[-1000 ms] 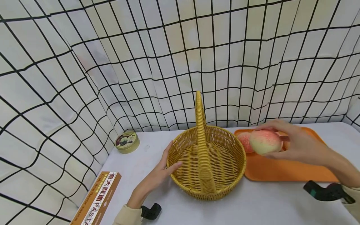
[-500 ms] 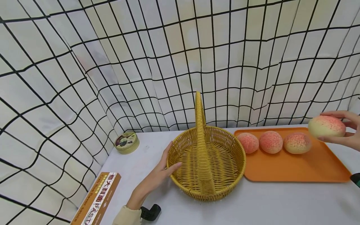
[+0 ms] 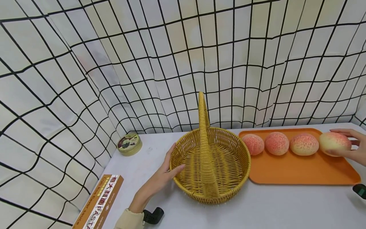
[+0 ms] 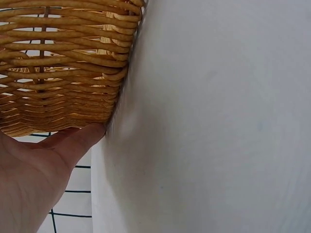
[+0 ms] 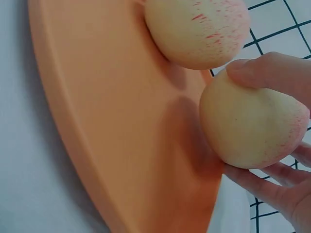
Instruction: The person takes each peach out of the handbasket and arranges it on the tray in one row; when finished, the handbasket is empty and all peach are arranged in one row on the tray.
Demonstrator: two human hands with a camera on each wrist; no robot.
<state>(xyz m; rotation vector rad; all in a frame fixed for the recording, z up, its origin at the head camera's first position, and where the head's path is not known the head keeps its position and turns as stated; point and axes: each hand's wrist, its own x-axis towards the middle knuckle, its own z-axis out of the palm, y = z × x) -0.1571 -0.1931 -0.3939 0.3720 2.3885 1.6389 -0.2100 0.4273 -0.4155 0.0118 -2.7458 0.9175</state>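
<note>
A yellow-brown wicker basket [image 3: 220, 197] with a tall arched handle stands mid-table. My left hand [image 3: 163, 173] holds its left side, thumb over the rim and fingers along the outer wall; the left wrist view has the fingers against the weave [image 4: 63, 58] low down. At the far right, my right hand [image 3: 353, 148] grips a pale peach [image 3: 333, 143] with a pink blush, at the right end of an orange tray [image 3: 300, 173]. The right wrist view shows thumb and fingers on opposite sides of this peach [image 5: 250, 126]. Several other peaches, among them a speckled one [image 3: 304, 144], line the tray's back.
A round yellow tin [image 3: 129, 144] sits at the table's back left. Nearer, a brown pasta box [image 3: 98, 202] lies at the left edge. Behind the table rises a white cloth wall with black grid netting [image 3: 183, 63]. The tray lies just right of the basket.
My right hand has carried the peach rightward from near the basket, then lowered it to the tray's right end, beside the other peaches. The left hand and basket have stayed put.
</note>
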